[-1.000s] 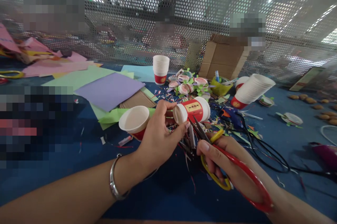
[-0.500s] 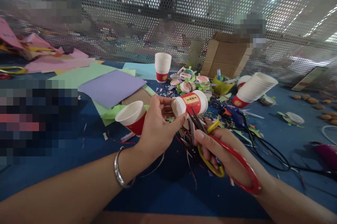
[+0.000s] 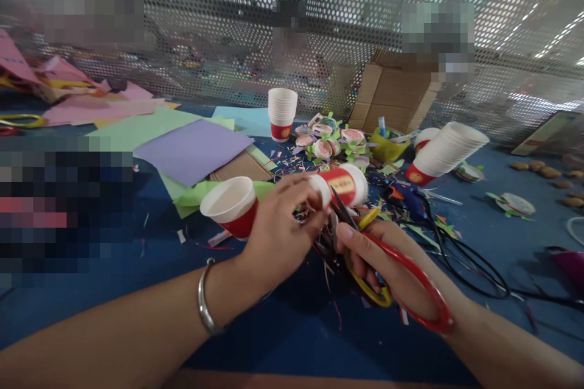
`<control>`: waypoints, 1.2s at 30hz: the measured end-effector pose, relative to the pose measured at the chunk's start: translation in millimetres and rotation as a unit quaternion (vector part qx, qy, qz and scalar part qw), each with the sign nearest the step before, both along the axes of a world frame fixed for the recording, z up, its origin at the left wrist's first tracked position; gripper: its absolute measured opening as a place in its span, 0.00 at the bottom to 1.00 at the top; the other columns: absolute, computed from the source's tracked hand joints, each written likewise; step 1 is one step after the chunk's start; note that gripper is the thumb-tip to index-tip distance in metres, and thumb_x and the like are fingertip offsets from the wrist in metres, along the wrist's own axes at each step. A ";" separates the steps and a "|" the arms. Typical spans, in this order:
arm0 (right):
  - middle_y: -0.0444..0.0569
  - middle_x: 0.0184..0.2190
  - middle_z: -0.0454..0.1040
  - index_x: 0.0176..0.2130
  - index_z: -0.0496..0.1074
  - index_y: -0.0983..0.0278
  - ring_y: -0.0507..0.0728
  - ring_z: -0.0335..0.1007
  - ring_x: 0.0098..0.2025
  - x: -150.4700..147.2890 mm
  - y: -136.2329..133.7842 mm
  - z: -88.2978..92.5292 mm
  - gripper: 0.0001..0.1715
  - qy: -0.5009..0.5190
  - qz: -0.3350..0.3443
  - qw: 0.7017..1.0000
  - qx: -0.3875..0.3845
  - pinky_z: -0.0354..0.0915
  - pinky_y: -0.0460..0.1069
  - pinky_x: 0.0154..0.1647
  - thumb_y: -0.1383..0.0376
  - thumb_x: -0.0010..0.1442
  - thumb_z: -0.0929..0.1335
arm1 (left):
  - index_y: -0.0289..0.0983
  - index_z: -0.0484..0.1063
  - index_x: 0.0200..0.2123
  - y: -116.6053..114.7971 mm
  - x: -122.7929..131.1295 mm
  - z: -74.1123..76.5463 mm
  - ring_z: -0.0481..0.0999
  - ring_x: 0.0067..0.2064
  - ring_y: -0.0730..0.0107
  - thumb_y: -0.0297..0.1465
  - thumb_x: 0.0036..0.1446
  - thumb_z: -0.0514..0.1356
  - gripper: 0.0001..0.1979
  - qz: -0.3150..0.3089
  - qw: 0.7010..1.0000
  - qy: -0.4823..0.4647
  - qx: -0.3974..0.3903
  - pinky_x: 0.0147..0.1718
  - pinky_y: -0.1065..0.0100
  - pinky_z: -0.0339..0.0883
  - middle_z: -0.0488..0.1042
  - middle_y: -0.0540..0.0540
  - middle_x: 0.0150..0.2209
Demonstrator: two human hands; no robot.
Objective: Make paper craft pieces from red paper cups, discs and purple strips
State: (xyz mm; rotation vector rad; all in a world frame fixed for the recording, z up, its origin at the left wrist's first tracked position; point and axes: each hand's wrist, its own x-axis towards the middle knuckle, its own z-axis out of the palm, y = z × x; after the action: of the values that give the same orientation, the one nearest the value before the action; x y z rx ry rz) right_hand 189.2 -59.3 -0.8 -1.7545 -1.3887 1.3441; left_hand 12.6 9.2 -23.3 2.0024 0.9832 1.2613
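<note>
My left hand, with a bracelet at the wrist, has its thumb and fingers pinched at the near left end of a red and white paper cup, which lies on its side. My right hand grips scissors with red and yellow handles. Their dark blades point up toward the cup, partly hidden by my fingers and the cup. A second paper cup tilts open-side up just left of my left hand. Paper scraps lie beneath my hands.
Turtle-like paper crafts are piled beyond the cups. One cup stack stands upright; another stack leans at the right. A glue gun trails black cable. Coloured paper covers the left. A perforated metal screen rises behind.
The held cup has moved slightly right and turned a little, blurring its label. My left fingers and thumb have drawn together at its end. The scissors have hardly moved.
</note>
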 end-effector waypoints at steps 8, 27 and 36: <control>0.44 0.16 0.67 0.20 0.68 0.63 0.50 0.62 0.18 0.0 6.8 1.0 0.36 0.001 0.008 0.997 0.072 0.56 0.45 0.19 0.37 0.59 0.69 | 0.37 0.71 0.30 -1.9 3.2 2.0 0.74 0.46 0.65 0.20 0.54 0.67 0.09 0.008 1.000 0.024 0.005 0.46 0.63 0.69 0.74 0.46 0.41; 0.42 0.12 0.61 0.19 0.67 0.64 0.47 0.57 0.14 -3.2 -6.5 -7.7 0.40 -0.008 -0.014 0.995 0.094 0.53 0.43 0.14 0.34 0.62 0.64 | 0.38 0.70 0.31 -10.6 5.4 3.6 0.71 0.45 0.69 0.17 0.54 0.63 0.10 -0.039 0.996 0.081 0.016 0.44 0.68 0.68 0.70 0.48 0.42; 0.40 0.11 0.60 0.19 0.67 0.63 0.46 0.54 0.13 -5.2 -12.8 -4.6 0.39 -0.007 -0.045 0.994 0.095 0.51 0.43 0.14 0.34 0.60 0.66 | 0.38 0.69 0.34 -8.7 2.6 3.1 0.73 0.51 0.64 0.19 0.55 0.61 0.09 -0.070 0.992 0.083 0.060 0.52 0.62 0.70 0.72 0.45 0.47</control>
State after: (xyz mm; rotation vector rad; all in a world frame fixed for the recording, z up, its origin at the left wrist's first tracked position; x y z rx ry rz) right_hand 184.0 -72.2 -5.4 -1.6829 -1.3801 1.1164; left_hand 15.2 0.5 -20.2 2.2565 0.8412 1.1160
